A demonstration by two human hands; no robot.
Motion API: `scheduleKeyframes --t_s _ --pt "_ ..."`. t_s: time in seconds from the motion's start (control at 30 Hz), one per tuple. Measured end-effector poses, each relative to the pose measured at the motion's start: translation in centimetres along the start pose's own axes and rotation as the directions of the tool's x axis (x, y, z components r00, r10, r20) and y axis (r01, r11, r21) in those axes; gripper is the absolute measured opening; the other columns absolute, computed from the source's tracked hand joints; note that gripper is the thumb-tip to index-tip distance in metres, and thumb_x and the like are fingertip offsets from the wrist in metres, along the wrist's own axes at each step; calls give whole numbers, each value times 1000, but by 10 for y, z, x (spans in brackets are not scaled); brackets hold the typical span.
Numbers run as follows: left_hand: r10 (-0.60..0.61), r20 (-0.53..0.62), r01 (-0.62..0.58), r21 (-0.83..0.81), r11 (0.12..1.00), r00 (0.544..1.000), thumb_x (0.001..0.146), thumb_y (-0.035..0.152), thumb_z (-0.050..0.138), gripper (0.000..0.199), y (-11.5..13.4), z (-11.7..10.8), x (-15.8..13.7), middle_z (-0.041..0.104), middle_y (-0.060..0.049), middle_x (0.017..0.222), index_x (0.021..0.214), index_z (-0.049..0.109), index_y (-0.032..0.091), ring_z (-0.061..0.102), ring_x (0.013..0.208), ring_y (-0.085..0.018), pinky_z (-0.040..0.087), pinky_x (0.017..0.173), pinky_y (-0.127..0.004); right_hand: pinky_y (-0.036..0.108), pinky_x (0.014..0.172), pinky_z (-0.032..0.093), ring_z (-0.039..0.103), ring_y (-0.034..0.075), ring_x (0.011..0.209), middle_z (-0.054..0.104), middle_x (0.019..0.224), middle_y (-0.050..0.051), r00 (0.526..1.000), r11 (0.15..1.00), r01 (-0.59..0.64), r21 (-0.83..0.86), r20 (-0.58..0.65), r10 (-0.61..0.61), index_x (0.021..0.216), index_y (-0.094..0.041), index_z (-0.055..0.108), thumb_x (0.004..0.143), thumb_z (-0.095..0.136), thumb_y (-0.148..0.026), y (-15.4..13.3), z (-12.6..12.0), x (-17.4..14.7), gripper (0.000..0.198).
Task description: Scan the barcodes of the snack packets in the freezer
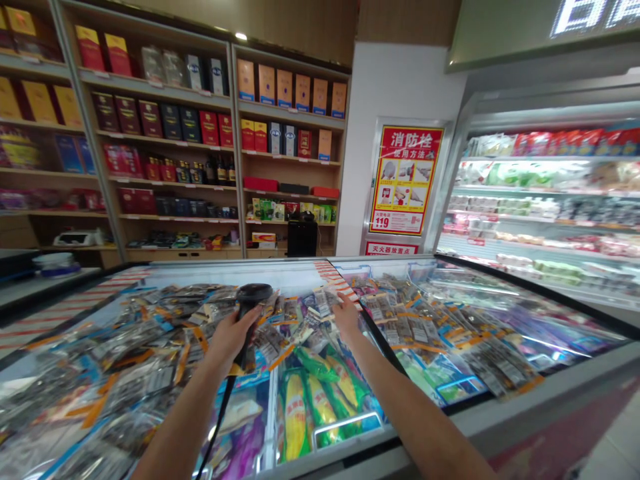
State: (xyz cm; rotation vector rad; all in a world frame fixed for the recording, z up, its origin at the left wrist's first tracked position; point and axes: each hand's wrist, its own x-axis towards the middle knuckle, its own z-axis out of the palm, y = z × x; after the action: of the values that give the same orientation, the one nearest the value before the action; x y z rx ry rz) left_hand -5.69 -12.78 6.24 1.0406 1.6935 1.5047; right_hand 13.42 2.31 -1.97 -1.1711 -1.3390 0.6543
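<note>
My left hand (234,340) is wrapped around a black handheld barcode scanner (254,293), its head pointing away from me and its cable (220,417) hanging down toward me. Out to the right, my right hand (346,317) pinches the edge of a small plastic packet (324,303) with a pale printed label. Around both hands lie many flat packets (270,341) with grey labels and orange or blue edges, spread on the glass lids of a chest freezer. Below my right hand, packed corn cobs (317,397) in green and yellow wrappers show inside the freezer.
More packets (135,373) cover the left lid, and others (500,363) lie on the right lid near its front edge. Boxed goods fill wall shelves (165,100) behind. A red sign (406,180) hangs on the wall. A lit refrigerated display (550,213) stands at right.
</note>
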Motion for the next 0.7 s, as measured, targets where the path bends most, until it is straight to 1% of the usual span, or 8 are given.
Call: scheduleKeyframes --t_s 0.13,0.27,0.37,0.47,0.53,0.6,0.63,0.7 --pt "5 -68 -1 53 999 998 55 47 59 33 1 -4 1 47 3 38 51 48 17 43 35 -11 33 38 -23 29 77 41 57 18 86 64 89 6 997 984 4 -177 77 10 97 -15 57 66 39 -10 -20 32 -11 36" --pt "8 -74 -2 74 997 997 56 50 57 35 -2 -6 3 48 2 39 51 49 17 44 36 -12 34 39 -25 32 76 41 57 22 86 63 90 11 980 938 63 -340 200 7 94 -12 56 71 41 -13 -39 62 -23 28" --pt "-7 -75 12 78 997 997 57 52 56 36 -3 -8 6 50 0 39 50 49 17 45 37 -13 34 39 -25 32 77 40 55 23 89 60 94 14 956 910 157 -383 292 -42 95 -10 54 72 43 -14 -49 80 -29 26" --pt "-15 -82 22 83 996 997 59 49 57 34 -2 -10 6 52 -1 42 52 51 16 47 39 -14 36 40 -26 32 79 40 55 22 92 59 98 13 938 912 182 -369 342 -48 97 -11 53 73 41 -15 -57 94 -34 27" --pt "-22 -100 31 94 995 995 60 46 58 31 1 -10 4 53 -2 44 54 52 16 48 41 -15 37 40 -26 32 79 40 54 22 93 59 100 13 932 918 169 -358 362 -30 101 -12 52 74 40 -17 -60 97 -35 30" --pt "-34 -109 43 77 996 993 60 44 58 30 5 -9 1 53 -3 44 53 51 16 48 40 -16 37 38 -27 32 81 40 53 22 96 58 103 13 938 920 160 -358 347 -28 107 -11 49 75 41 -20 -59 91 -32 34" --pt "-37 -105 44 66 997 994 61 44 58 29 6 -8 0 52 -2 43 53 51 16 47 40 -15 36 38 -27 33 83 39 52 23 98 57 105 13 946 918 161 -363 321 -39 109 -10 48 75 42 -21 -58 83 -28 36" --pt "-32 -82 35 40 999 996 61 43 58 29 8 -5 -3 50 0 41 52 50 16 45 38 -13 35 37 -25 34 87 36 49 24 104 54 109 16 965 907 178 -383 247 -86 112 -6 45 75 44 -22 -53 58 -17 41"
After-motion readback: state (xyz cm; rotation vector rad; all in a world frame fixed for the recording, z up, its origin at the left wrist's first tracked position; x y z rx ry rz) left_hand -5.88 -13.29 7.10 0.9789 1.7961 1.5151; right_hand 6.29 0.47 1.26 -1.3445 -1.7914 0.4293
